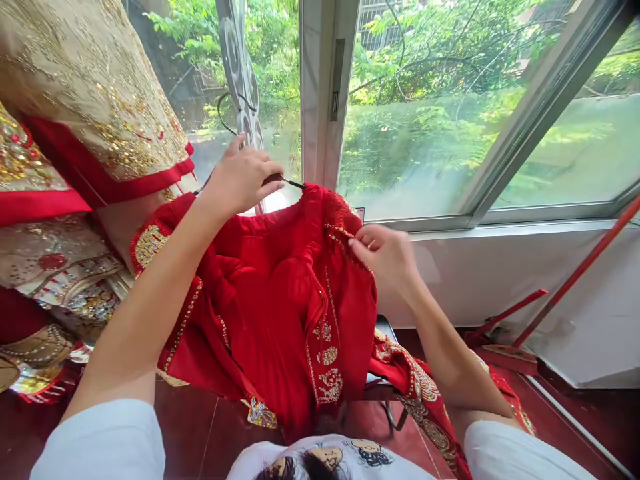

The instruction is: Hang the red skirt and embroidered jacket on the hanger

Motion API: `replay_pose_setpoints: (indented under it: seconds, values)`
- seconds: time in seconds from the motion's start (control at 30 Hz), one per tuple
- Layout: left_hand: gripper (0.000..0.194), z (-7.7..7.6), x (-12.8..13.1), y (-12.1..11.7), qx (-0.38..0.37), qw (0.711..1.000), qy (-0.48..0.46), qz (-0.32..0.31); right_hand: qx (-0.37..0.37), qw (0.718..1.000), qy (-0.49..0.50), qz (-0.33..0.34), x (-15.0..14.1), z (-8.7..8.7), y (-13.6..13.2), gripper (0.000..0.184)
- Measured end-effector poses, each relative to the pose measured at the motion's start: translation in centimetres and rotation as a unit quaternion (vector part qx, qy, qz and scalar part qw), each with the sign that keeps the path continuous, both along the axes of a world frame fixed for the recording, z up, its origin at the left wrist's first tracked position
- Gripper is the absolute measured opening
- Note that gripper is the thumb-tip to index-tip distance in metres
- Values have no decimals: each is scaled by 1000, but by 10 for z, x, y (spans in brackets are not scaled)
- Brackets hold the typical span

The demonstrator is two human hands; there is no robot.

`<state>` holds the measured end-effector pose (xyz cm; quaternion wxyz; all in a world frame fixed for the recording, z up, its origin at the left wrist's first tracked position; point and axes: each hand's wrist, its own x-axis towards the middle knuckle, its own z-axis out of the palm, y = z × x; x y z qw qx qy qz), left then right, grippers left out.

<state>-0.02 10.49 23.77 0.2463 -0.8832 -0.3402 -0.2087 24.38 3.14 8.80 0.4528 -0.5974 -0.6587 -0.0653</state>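
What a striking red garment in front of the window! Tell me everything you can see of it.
The red garment looks like cloth, its edges trimmed with gold-coloured beading and one panel carrying ornate motifs. Between the trimmed panels, plainer red fabric falls in soft folds. It hangs on a black hanger, which the left hand holds near the top, while the right hand pinches the beaded edge near one shoulder. It is spread before the window, its lower end toward the wearer.

Costume room, seemingly — embroidered garments [120, 107].

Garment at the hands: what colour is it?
The garment is red with gold trim; head view.
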Motion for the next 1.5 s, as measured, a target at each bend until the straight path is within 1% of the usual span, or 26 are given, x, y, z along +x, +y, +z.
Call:
replay_pose_setpoints:
  seconds: [0.07,0.1,0.13,0.2,0.27,0.33,0.37,0.4,0.47,0.57,0.63,0.7,0.8,0.87,0.93,0.97,1.03,1.13,1.17,1.2,1.23,1.27,1.37,1.4,1.43,1.5]
  values:
    - [33,0,-9,4,11,1000,-6,0,90,994,25,-48,-16,29,-1,21]
    - [33,0,-10,6,15,1000,-12,-3,120,991,13,-66,-27,42,2,23]
    - [33,-2,-10,7,17,1000,-18,-5,130,989,-11,-75,-39,54,6,27]
    - [32,-4,-7,8,15,999,-31,-4,103,988,-72,-88,-60,71,19,33]
    - [31,-7,-3,8,14,999,-47,3,46,985,-136,-94,-69,82,33,27]
    - [30,-8,0,8,18,998,-58,10,1,980,-189,-58,-63,90,44,16]
    - [30,-9,2,8,21,998,-62,12,-13,979,-201,-28,-56,95,49,16]
    - [30,-9,3,8,22,998,-65,14,-24,980,-198,2,-47,100,53,18]
    - [30,-8,6,8,15,997,-74,14,-45,988,-145,41,-29,111,58,26]
    - [30,-6,12,7,1,996,-84,23,-64,997,-38,24,-12,131,63,32]
    - [30,-4,17,5,2,996,-86,37,-51,999,-3,-5,-9,144,66,35]
    - [30,-3,21,3,4,995,-88,48,-29,999,1,-26,-10,156,69,35]
    - [31,-3,26,2,3,994,-87,67,11,998,-32,-45,-13,170,70,34]
    - [32,-3,28,2,5,993,-86,81,38,995,-63,-61,-18,172,68,30]
    - [32,-4,31,2,10,992,-90,90,46,992,-76,-90,-28,163,64,24]
    - [32,-6,32,3,14,991,-94,92,43,991,-83,-101,-35,153,61,21]
    - [31,-9,33,5,27,990,-105,89,31,988,-109,-101,-51,125,57,18]
    - [31,-13,34,8,36,990,-109,84,24,986,-158,-52,-69,80,52,28]
    - [31,-14,34,8,31,990,-105,86,27,986,-164,-30,-70,72,51,29]
    - [31,-14,33,7,23,991,-99,90,32,986,-165,-6,-69,69,50,28]
    - [31,-12,32,4,13,992,-92,88,41,986,-161,20,-65,73,50,27]
    - [31,-10,30,0,0,993,-87,79,54,986,-151,46,-59,81,50,28]
    - [30,0,14,-25,-22,992,-111,49,82,988,-88,96,-39,118,58,27]
    - [29,3,5,-36,-12,988,-141,64,74,989,-69,111,-33,128,63,23]
    - [27,4,-5,-47,8,979,-176,101,60,988,-56,129,-30,134,69,19]
    - [27,1,-29,-69,51,948,-229,215,67,986,-21,153,-27,137,82,13]
